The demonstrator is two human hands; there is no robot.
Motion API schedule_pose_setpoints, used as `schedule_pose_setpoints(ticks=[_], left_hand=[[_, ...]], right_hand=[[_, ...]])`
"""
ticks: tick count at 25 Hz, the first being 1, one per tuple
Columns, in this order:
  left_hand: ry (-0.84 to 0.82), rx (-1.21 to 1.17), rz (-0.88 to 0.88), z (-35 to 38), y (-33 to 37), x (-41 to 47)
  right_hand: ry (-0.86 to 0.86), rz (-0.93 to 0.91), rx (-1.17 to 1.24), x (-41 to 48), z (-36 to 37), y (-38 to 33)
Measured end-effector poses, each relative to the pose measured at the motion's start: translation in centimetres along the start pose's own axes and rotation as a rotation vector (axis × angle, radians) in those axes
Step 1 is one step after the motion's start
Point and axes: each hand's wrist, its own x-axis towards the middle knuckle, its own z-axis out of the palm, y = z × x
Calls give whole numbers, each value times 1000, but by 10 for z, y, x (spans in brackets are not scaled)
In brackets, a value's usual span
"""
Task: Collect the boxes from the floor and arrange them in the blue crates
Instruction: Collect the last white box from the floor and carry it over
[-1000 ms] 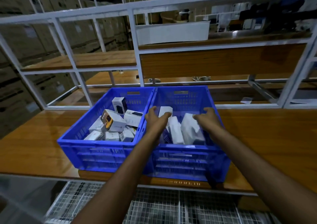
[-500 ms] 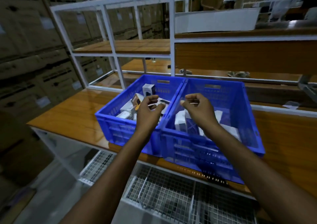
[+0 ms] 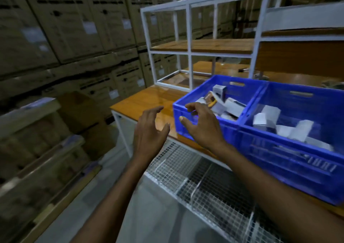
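Two blue crates stand side by side on a wooden table (image 3: 147,101). The left crate (image 3: 208,131) holds several small boxes (image 3: 219,106), white and one with orange. The right crate (image 3: 290,160) holds several white boxes (image 3: 270,116). My left hand (image 3: 149,131) hovers empty over the table's front edge, left of the crates, fingers spread. My right hand (image 3: 201,125) is in front of the left crate's near corner, fingers loosely curled, holding nothing. No box on the floor is in view.
A white metal shelf frame (image 3: 189,43) with wooden shelves rises behind the crates. A wire mesh shelf (image 3: 201,177) lies under the table. Stacked cardboard cartons (image 3: 65,28) fill the left wall, with more shelving at the lower left. Grey floor (image 3: 149,214) runs between them.
Both hands have come out of the crates, empty, and moved left toward the table's end. The view has swung left, bringing the carton wall and floor into sight.
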Motion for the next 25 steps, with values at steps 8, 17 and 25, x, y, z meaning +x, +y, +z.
schedule_pose_setpoints(ticks=[8, 17, 25], left_hand=[[66, 445, -89, -194, -104, -116], [203, 592, -429, -361, -208, -236], [334, 739, -706, -465, -294, -310]], right_hand=[[-117, -378, -141, -81, 133, -155], [-411, -530, -15, -142, 288, -289], [-607, -701, 198, -175, 449, -395]])
